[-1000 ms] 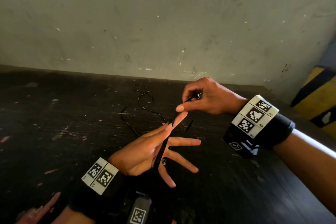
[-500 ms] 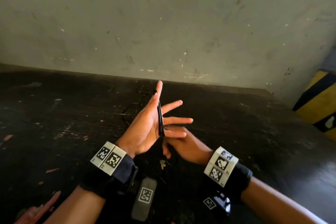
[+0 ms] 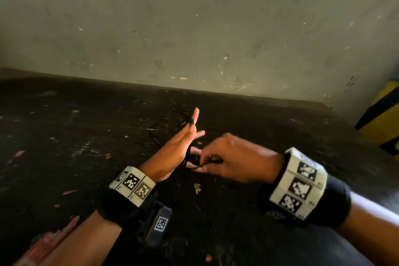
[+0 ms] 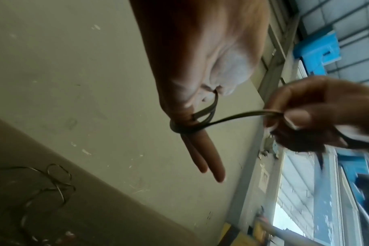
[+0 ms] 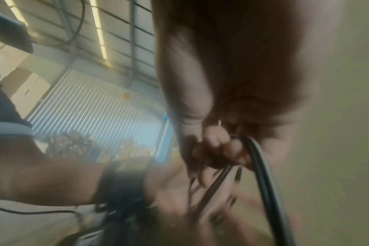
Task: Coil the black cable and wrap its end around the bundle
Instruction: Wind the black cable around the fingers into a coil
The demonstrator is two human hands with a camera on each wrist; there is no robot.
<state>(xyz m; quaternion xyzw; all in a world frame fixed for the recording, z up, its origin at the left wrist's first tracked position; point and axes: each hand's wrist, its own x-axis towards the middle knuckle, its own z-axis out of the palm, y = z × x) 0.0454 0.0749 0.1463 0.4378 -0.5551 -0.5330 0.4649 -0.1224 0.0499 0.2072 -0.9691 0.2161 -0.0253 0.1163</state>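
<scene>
While winding the thin black cable [image 4: 202,114] round the straight, spread fingers [image 4: 211,159] of the left hand [image 3: 177,147] as a former, pinching its free run in the right hand [image 3: 233,157], slack lying on the dark tabletop [image 3: 64,136].

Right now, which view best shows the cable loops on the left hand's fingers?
Left wrist: the black cable wraps two straight fingers, its strand running to the right hand. Head view shows small loops, partly hidden. Right wrist is blurred.
</scene>
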